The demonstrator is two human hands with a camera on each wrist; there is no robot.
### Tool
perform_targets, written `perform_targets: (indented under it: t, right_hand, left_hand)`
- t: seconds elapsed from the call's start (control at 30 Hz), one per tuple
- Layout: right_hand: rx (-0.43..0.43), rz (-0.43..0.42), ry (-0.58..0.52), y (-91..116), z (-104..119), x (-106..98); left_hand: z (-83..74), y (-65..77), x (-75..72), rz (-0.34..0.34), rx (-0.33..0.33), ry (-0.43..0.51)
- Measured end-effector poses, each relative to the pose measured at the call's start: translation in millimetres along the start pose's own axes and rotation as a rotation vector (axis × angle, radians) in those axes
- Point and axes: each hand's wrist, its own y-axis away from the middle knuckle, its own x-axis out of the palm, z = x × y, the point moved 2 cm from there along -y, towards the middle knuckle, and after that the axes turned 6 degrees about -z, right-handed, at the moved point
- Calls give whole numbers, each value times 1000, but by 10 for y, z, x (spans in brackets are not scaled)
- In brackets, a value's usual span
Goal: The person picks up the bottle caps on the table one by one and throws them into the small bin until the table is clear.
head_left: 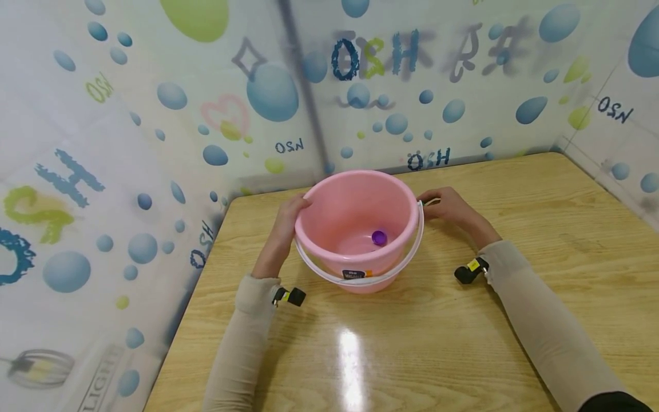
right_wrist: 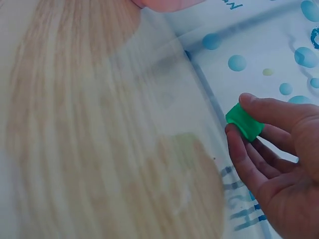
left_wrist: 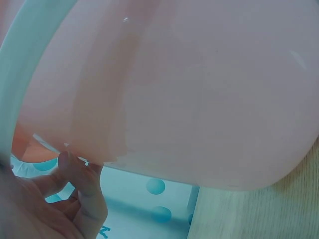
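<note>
A pink plastic bucket [head_left: 355,214] stands on the wooden table, its white handle [head_left: 355,281] hanging down across the front. Inside, on the bottom, lies a small round purple cup-like piece [head_left: 379,238]. My left hand [head_left: 286,224] grips the bucket's left rim, thumb over the edge; the left wrist view shows its curled fingers [left_wrist: 84,186] against the pink wall. Just right of the bucket, my right hand [head_left: 447,207] pinches a small bright green piece [right_wrist: 244,122] between thumb and fingertips. In the head view that piece is mostly hidden by the fingers and the handle.
The light wood tabletop [head_left: 540,240] reaches back to a pale wall covering [head_left: 319,143] printed with blue and green drops and letters. Small black wrist cameras sit on both cuffs, the left one [head_left: 290,296] close to the bucket's front left.
</note>
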Motion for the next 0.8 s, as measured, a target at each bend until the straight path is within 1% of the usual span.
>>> perform_targets:
  t: [0.17,0.33,0.57,0.67,0.8]
  right_hand:
    - [0,-29,-16,4,40,-38]
    - [-26,-49,-27,4,89,-93]
    - [-54,-53,-61,40,225,-168]
    - [-64,-62,-62,60,295,-204]
    - [-81,-85,-37,81,383,-242]
  left_hand:
    - [7,-8,-2,-1,-3,-1]
    - [7,-3,-3,-2,-11,-7]
    - [13,-3,-1,-10,-19,-21]
    - [17,-4,-3,-5,-21,-23]
    - [23,-7,-7,2,-27,-15]
